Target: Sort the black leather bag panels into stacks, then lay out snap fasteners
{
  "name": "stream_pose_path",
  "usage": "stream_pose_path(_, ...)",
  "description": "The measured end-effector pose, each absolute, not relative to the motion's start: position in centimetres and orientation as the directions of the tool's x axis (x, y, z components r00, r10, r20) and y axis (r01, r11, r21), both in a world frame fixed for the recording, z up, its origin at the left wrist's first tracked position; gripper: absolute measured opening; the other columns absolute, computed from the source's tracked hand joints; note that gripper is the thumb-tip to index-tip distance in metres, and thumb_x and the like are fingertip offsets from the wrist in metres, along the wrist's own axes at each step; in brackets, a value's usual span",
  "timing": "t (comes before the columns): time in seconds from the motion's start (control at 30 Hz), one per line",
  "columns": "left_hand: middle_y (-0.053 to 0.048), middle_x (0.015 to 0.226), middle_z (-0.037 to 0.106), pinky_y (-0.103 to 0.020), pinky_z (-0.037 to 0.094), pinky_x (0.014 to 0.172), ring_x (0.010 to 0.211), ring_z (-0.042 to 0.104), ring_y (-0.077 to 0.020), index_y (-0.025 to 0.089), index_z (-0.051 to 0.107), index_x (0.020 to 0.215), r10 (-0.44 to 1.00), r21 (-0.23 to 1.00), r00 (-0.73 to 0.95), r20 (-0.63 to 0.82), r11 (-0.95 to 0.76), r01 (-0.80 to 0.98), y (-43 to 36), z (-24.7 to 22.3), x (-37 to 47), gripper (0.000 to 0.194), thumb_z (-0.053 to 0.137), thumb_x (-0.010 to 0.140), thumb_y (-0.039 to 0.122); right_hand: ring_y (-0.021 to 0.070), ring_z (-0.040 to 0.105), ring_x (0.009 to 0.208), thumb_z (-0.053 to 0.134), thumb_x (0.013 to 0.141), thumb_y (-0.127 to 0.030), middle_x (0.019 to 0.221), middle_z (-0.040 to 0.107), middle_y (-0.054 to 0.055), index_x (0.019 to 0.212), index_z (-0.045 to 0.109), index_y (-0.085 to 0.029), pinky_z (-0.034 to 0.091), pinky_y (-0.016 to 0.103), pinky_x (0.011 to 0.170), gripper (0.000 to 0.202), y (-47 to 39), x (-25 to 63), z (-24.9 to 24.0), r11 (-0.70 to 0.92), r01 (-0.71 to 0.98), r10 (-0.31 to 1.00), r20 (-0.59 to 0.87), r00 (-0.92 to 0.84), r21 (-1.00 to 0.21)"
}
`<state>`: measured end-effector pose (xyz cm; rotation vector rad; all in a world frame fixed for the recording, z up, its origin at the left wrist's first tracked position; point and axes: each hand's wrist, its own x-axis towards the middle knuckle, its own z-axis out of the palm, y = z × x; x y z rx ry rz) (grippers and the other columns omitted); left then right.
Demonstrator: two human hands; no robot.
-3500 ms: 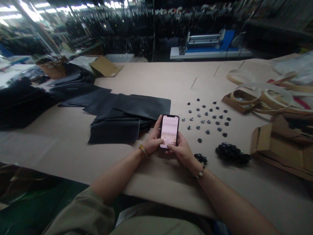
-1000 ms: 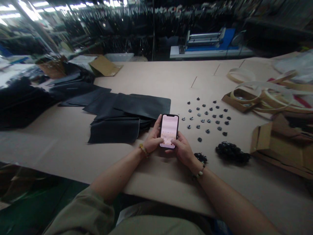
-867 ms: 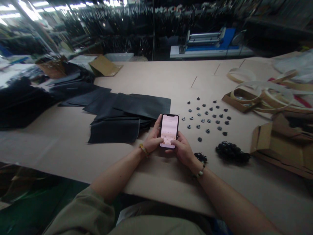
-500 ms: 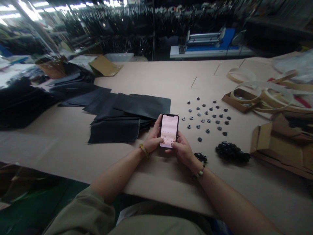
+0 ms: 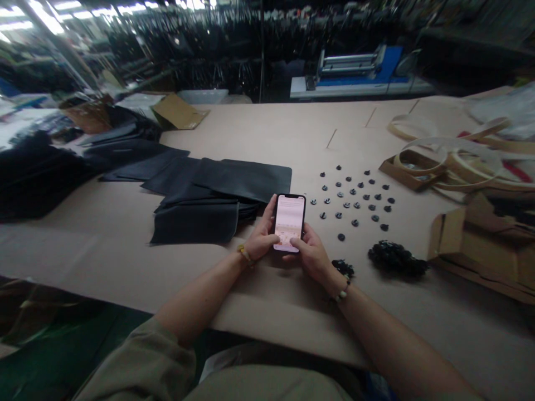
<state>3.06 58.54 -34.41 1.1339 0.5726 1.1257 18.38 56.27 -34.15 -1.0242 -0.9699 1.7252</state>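
Note:
Between both hands I hold a smartphone (image 5: 290, 220) with a lit, pinkish screen and a keyboard showing on its lower part. My left hand (image 5: 262, 236) wraps the phone's left edge, its thumb at the lower left of the screen. My right hand (image 5: 312, 250) grips the lower right edge, with the thumb over the keyboard. Dark flat pieces (image 5: 196, 223), leather-like, lie stacked to the left of the phone. To its right, several small round black parts (image 5: 355, 223) are spread over the table. A small heap of black pieces (image 5: 343, 269) sits beside my right wrist.
A larger black heap (image 5: 397, 259) and an open cardboard box (image 5: 480, 256) lie on the right of the table (image 5: 259, 133). Behind them are coiled tan strips (image 5: 472, 172) and a small box (image 5: 412, 171). A blue machine (image 5: 388, 64) stands beyond the far edge.
My right thumb has shifted slightly left across the phone's keyboard. The left hand, the phone and the things on the table stay practically where they were.

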Motion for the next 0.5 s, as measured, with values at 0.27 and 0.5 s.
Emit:
stream_pose_path(0.27,-0.013,0.157,0.035,-0.045,0.048,0.102,0.131,0.05,-0.0327,0.034,-0.006,0.159,0.903,0.908,0.387,0.186,-0.008,-0.419,58.58,-34.58,3.08,0.12,0.068,0.066,0.015,0.0219,0.07,0.089,0.075,0.071,-0.028,0.122,0.065,0.009,0.129,0.046,-0.022,0.06,0.026,0.051,0.066,56.11,18.55,-33.59,-0.302,-0.276,0.935,-0.226,-0.275,-0.913)
stream_pose_path(0.5,-0.012,0.159,0.032,-0.045,0.047,0.103,0.133,0.048,-0.0328,0.035,-0.004,0.159,0.906,0.917,0.381,0.182,-0.017,-0.398,58.56,-34.61,3.0,0.118,0.069,0.068,0.017,0.0226,0.07,0.089,0.073,0.072,-0.026,0.121,0.065,0.009,0.129,0.046,-0.022,0.06,0.025,0.05,0.063,56.11,18.58,-33.9,-0.31,-0.299,0.933,-0.228,-0.277,-0.903)
